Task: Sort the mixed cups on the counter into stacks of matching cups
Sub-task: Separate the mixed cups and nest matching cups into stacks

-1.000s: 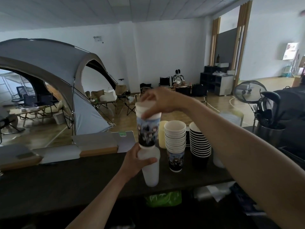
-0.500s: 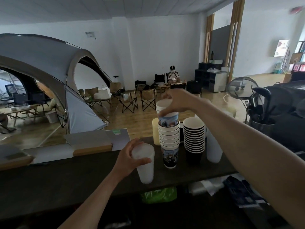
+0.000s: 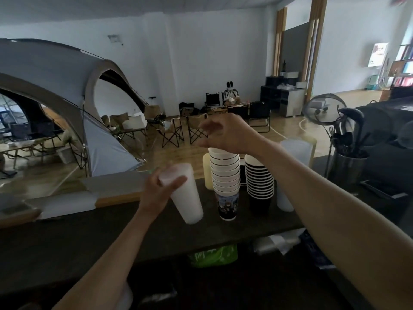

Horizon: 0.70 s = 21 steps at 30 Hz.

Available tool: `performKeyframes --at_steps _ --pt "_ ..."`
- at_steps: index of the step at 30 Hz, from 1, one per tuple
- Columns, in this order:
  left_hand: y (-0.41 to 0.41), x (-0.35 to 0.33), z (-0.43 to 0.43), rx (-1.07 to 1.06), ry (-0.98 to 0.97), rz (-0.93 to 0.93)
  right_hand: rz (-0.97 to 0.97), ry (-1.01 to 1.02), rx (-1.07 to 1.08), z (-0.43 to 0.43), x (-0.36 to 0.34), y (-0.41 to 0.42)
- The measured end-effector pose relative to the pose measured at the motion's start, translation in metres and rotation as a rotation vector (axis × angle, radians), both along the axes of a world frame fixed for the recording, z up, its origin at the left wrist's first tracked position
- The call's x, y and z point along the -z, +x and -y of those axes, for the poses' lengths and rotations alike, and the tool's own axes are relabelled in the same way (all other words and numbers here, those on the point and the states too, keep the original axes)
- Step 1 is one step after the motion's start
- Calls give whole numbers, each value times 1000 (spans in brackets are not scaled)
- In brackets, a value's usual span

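Dark counter (image 3: 67,238) runs across the head view, with a tent and folding chairs in the room behind it. Three sorted groups stand on it near the right: a stack of printed cups (image 3: 225,175), white rims nested above a pictured bottom cup; just beside it a stack of black cups (image 3: 259,180); and past the forearm, frosted cups (image 3: 292,153) standing upright. A pale yellow cup (image 3: 206,171) stands behind the printed stack.

The right hand (image 3: 225,135) hovers over the printed stack with fingers spread and nothing in them. The left hand (image 3: 156,191) grasps a frosted cup (image 3: 185,193) near its rim, lifted off the counter.

Sorting looks nearly finished; this held cup seems to be what is left, likely bound for the frosted group on the far right. Its long axis tilts, mouth up and to the left, base down and to the right.
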State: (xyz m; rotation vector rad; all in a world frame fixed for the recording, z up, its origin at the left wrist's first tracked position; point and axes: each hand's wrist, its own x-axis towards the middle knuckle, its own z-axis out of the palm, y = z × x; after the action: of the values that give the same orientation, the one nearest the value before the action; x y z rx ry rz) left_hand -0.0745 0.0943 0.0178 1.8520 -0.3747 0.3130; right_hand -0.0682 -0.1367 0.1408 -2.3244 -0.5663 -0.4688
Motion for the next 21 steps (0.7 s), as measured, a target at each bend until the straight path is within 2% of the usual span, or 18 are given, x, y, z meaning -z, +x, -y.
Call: performKeyframes --at_steps 5,10,13,21 --pt "4 -103 14 3 -48 211 -214 148 -136 3 -15 -11" --pt "8 -163 65 17 -82 264 -189 409 -198 27 -35 -33" --pt "9 -189 110 40 -32 350 -81 498 -128 67 -54 -43" --pt "23 -194 258 172 119 382 49 418 171 201 -47 -41"
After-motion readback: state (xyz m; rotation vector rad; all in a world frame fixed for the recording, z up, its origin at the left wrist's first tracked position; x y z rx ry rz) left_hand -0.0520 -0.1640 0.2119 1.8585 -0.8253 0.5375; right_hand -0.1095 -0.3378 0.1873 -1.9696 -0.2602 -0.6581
